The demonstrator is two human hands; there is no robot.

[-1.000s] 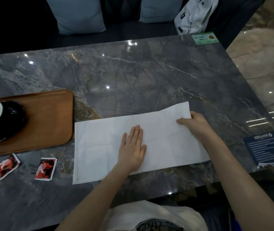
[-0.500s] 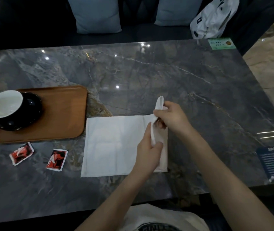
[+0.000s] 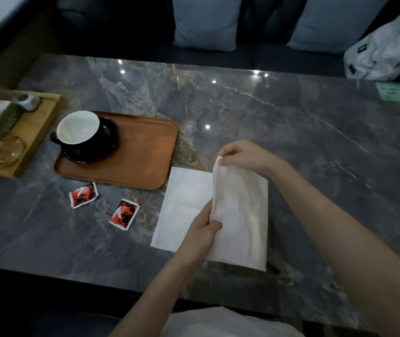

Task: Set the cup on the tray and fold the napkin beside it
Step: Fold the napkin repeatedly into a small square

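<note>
A white napkin (image 3: 240,215) lies on the grey marble table just right of the brown wooden tray (image 3: 145,152). Its right part is lifted and folded over toward the left. My right hand (image 3: 240,154) pinches the far corner of the raised edge. My left hand (image 3: 201,229) pinches the near end of the same edge. A black cup with a white inside (image 3: 80,127) stands on a black saucer (image 3: 106,139) at the left of the tray.
Two red sachets (image 3: 83,195) (image 3: 124,214) lie in front of the tray. A lighter wooden tray (image 3: 41,122) with a box and glass dish sits at far left. A green card (image 3: 399,92), white bag (image 3: 386,52) and cushions are at the back.
Both hands lifted the napkin's right end and carried it leftward over the rest. The fold has come further left than half a second ago. The view has shifted left, showing the second tray.
</note>
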